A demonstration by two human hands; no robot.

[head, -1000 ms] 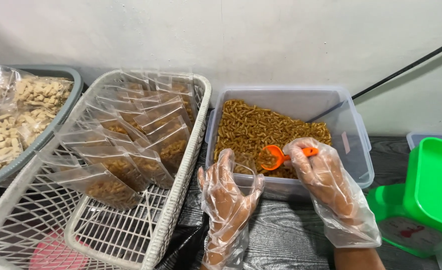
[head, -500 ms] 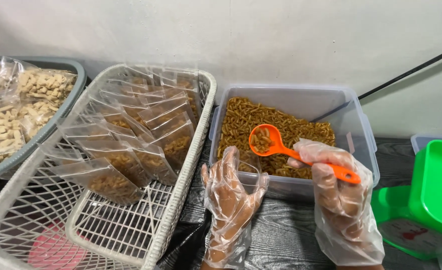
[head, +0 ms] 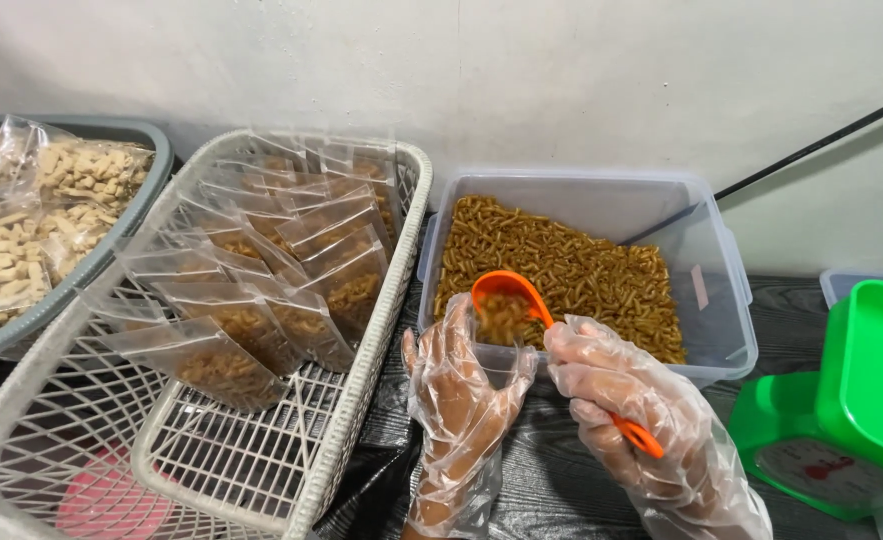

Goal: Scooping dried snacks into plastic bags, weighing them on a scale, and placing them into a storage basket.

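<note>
While left hand [head: 458, 400] props small clear pouch [head: 496, 340] open against tub wall, I see right hand [head: 629, 415] clamped on orange scoop [head: 509, 300], bowl tipped over pouch mouth so brown snack sticks drop in. Clear tub [head: 726, 300] sits just behind: short reach. Scoop glossy plastic, load blurred. Filled pouches stand in white basket [head: 361, 380].

We see a dark wood-grain table [head: 561, 470]. On it, L to R: grey basket [head: 111, 250] w/ pale snack bags, white lattice basket [head: 361, 400], clear tub [head: 721, 300] of brown snacks, green scale [head: 841, 420] at the R edge.
</note>
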